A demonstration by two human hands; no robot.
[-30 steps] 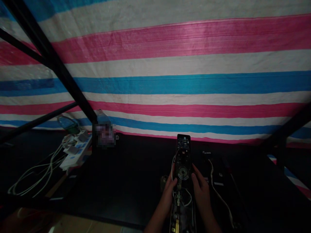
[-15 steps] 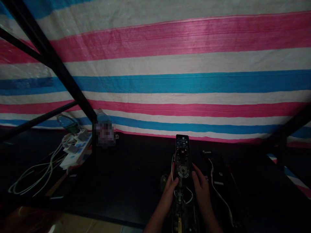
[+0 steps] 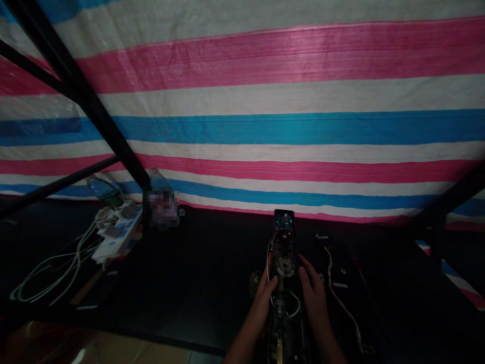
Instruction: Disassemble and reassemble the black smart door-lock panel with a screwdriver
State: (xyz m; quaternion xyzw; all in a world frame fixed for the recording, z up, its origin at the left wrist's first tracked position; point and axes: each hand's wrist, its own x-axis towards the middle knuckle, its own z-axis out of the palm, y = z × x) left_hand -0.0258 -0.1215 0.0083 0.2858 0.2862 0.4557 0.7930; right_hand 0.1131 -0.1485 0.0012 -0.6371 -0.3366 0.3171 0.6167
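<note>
A long dark electronic door lock panel (image 3: 284, 247) points away from me, its open inner side facing up. A circuit board (image 3: 284, 220) shows at its far end, and a brass-coloured bar (image 3: 279, 349) at its near end. My left hand (image 3: 264, 296) grips the left edge, thumb over the rim. On the opposite edge my right hand (image 3: 313, 292) is closed in the same way. A thin white wire (image 3: 293, 306) loops over the inside. Just left of my left hand sits a small rounded metallic part (image 3: 255, 284), partly hidden.
Right of the panel, a pale cable (image 3: 338, 298), a small labelled part (image 3: 322, 236), a light strip (image 3: 340, 285) and a ring (image 3: 343, 271) lie on the black table (image 3: 197, 283). A power strip (image 3: 119, 240) with cables is at left. Black frame posts (image 3: 102, 124) stand before striped sheeting.
Both hands keep their hold on the lock panel, which has hardly moved. The view has shifted very slightly.
</note>
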